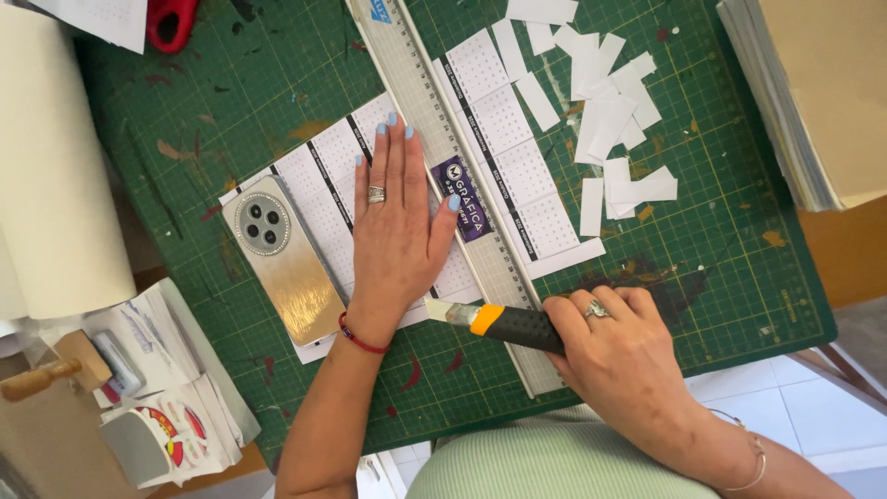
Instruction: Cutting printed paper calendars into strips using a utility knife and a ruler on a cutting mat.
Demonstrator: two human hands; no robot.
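Cutting mat (277, 83), green and gridded, covers most of the desk (813, 407) and carries everything in use. Across it runs a long metal ruler (443, 176), slanting from the top edge down toward the person. On both sides of the ruler lies a printed calendar sheet (323, 176), white with small month grids and dark dividing bands; the part to the right of the ruler (522, 171) still reads as one strip of several months.

Judging by how things lie, the trimming is well under way but not finished: a loose heap of white offcut strips (605, 102) sits on the mat to the upper right, well apart from the ruler, while the large sheet under the hand remains whole.

Left hand (397, 222) lies flat with fingers spread, pressing sheet and ruler edge down. A phone (282, 259) rests face-down on the sheet's left corner, just beside that hand. Right hand (619, 346) is closed around the black-and-orange handle of a utility knife (494, 321), whose blade tip sits at the near end of the ruler, close to the sheet's lower edge.
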